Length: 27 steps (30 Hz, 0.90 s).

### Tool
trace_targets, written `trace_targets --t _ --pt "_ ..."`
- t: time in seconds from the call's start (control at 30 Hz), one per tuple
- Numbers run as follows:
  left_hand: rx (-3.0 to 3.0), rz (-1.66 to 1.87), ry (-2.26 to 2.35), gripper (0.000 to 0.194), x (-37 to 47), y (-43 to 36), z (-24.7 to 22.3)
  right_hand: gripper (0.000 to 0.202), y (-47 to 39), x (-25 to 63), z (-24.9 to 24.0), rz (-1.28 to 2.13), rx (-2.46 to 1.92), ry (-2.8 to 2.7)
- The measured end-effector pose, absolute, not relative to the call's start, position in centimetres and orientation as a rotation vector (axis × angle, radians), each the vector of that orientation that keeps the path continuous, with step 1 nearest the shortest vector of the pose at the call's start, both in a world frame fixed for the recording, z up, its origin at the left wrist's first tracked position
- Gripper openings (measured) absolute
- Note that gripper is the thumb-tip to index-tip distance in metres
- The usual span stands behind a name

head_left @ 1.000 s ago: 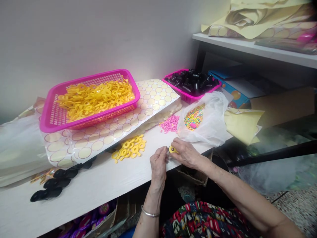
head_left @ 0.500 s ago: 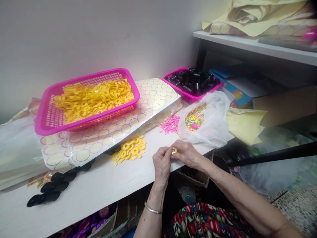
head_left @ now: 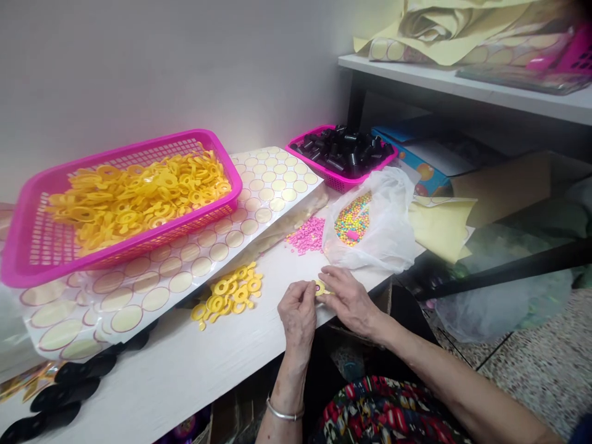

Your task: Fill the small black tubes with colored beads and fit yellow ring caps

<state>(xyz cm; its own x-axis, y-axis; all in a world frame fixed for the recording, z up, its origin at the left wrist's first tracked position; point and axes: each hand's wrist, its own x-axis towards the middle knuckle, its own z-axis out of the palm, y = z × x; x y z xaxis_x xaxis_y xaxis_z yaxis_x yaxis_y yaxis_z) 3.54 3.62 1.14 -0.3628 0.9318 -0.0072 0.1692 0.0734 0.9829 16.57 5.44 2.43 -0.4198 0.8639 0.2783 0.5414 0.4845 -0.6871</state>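
Note:
A small yellow ring piece with a dark centre is between my two hands, over the front edge of the white table. My left hand pinches its left side with thumb and fingertips. From the right, my right hand holds its other side between thumb and fingers, the fingers close together. Left of my hands lies a loose pile of yellow ring pieces. Beyond them are small pink beads and an open white plastic bag with multicoloured beads inside.
A pink basket of yellow pieces rests on sheets of round stickers. Behind the bag, another pink basket holds black parts. Black pieces lie front left. A white shelf stands at upper right.
The view has shifted, so the table things appear farther left. My right hand's fingers have straightened somewhat, and more of the yellow piece shows between my hands.

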Motion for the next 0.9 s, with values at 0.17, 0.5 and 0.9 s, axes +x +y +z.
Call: trace_targets --t 0.17,0.5,0.9 --pt "1.010 1.353 1.594 0.018 3.5 3.9 1.2 0.029 5.2 16.1 2.8 0.244 -1.164 -2.458" --pt "0.859 1.312 1.532 0.025 3.9 3.8 0.8 0.040 4.1 16.1 0.4 -0.005 -1.159 -2.511" --pt "0.828 1.283 1.486 0.025 3.7 4.0 0.2 0.046 3.5 15.8 -0.3 0.232 -1.225 -2.338"
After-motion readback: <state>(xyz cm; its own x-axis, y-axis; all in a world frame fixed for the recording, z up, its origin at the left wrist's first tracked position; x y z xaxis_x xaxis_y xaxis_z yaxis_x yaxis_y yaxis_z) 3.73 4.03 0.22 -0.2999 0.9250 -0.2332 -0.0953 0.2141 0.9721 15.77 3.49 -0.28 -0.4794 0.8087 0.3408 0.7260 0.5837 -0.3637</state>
